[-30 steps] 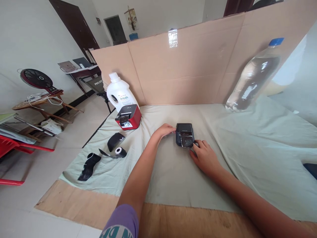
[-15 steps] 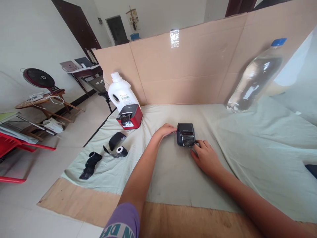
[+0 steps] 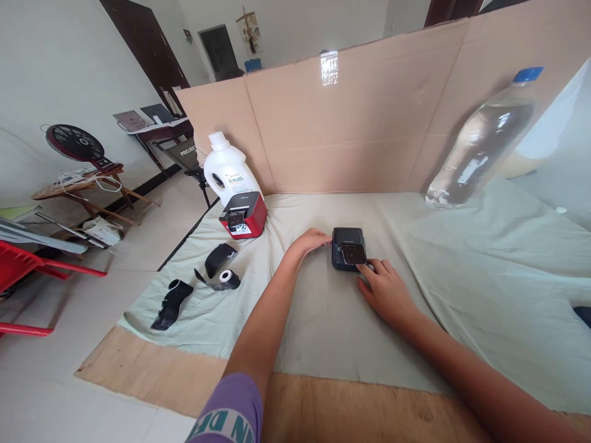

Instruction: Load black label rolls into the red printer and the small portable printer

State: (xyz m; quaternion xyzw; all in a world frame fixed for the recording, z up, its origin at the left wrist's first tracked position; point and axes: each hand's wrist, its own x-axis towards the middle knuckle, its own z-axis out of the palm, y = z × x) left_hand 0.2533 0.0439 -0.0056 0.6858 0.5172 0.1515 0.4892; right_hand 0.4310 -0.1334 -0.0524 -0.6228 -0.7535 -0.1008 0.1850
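Cloth (image 3: 332, 332), pale green and wrinkled, covers most of a wooden table (image 3: 332, 400), and a black handheld device (image 3: 346, 235) lies on it near the middle, between the two hands, with a dark glossy strip (image 3: 354, 254) across its front. The left hand (image 3: 310, 241) reaches its left side with fingers close together; whether they pinch it, I cannot tell. The right hand (image 3: 386, 289) has its fingers slightly spread and bent, thumb apart, with a fingertip at the strip's lower right corner; a pinch there cannot be made out. Left of the left arm lie a curled black piece (image 3: 218, 258), a small black roll (image 3: 232, 279) with a white core and a longer black roll (image 3: 173, 303), partly unwound. Behind them sits a red and black box-shaped machine (image 3: 253, 218), hiding the lower part of a white jug (image 3: 235, 166). A cardboard panel (image 3: 351, 135) walls off the table's far side, blocking part of the room, and a large clear bottle (image 3: 484, 144) with a blue cap is before its right end.
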